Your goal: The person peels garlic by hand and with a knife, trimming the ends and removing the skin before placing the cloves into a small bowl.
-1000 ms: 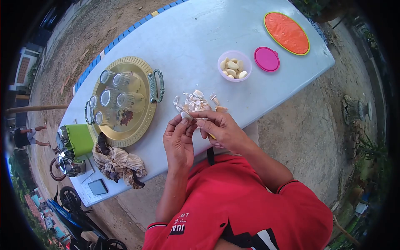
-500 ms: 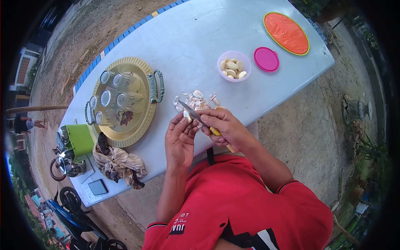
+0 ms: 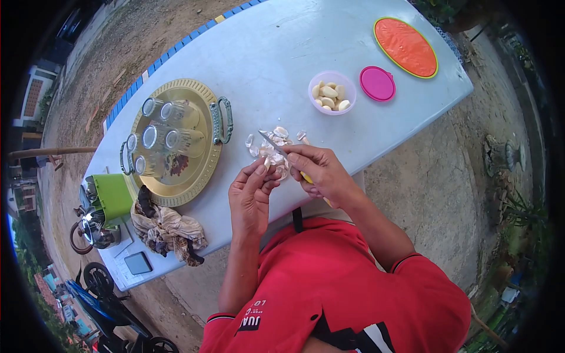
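Observation:
Between the thumb and fingers of my left hand point(image 3: 252, 191) is a garlic clove point(image 3: 268, 163), mostly covered by the fingertips. My right hand point(image 3: 321, 172) is closed around the yellow handle point(image 3: 306, 177) of a small knife. Its blade point(image 3: 273, 143) points up and to the left, just above the clove. Beneath the blade, papery garlic skins and pieces point(image 3: 280, 132) lie scattered on the table. Farther back stands a pale pink bowl point(image 3: 352, 88) holding several peeled garlic cloves point(image 3: 328, 96).
On the light blue table point(image 3: 259, 59), a gold tray point(image 3: 203, 176) carries several upturned glasses point(image 3: 154, 136). A crumpled cloth point(image 3: 168, 228), a phone point(image 3: 138, 263) and a green container point(image 3: 112, 197) are at the left. A pink lid point(image 3: 377, 83) and an orange lid point(image 3: 406, 47) lie at the right.
My right hand has shifted slightly up and right with the knife, and the blade has come away from the clove. The left hand has moved a little left, its fingers covering more of the clove.

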Action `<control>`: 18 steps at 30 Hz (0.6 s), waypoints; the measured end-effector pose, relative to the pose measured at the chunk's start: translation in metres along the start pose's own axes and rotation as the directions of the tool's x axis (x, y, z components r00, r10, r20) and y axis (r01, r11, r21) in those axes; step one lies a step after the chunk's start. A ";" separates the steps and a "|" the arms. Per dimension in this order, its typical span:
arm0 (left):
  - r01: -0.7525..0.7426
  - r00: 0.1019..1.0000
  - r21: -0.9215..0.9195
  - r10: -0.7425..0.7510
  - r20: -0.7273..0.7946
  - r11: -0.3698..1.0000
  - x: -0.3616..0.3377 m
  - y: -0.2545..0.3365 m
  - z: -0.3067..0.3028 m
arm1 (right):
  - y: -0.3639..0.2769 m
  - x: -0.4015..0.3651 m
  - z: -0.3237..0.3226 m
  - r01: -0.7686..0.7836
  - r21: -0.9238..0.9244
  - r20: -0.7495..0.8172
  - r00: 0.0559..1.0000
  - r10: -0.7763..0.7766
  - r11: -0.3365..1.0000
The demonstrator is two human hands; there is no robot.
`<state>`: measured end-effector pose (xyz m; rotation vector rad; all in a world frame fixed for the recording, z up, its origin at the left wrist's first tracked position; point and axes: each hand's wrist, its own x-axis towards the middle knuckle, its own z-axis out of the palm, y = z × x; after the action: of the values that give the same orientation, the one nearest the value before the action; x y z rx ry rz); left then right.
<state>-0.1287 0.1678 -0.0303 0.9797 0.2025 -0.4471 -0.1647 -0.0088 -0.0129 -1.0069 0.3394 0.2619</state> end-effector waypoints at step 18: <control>0.073 0.995 -0.120 -0.065 0.073 0.990 0.003 -0.001 -0.005 | 0.009 0.000 0.007 0.218 -0.325 0.145 0.973 -0.179 0.920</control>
<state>-0.1264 0.1709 -0.0349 0.8373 0.1997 -0.5254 -0.1670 0.0015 -0.0167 -1.3522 0.0862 0.1946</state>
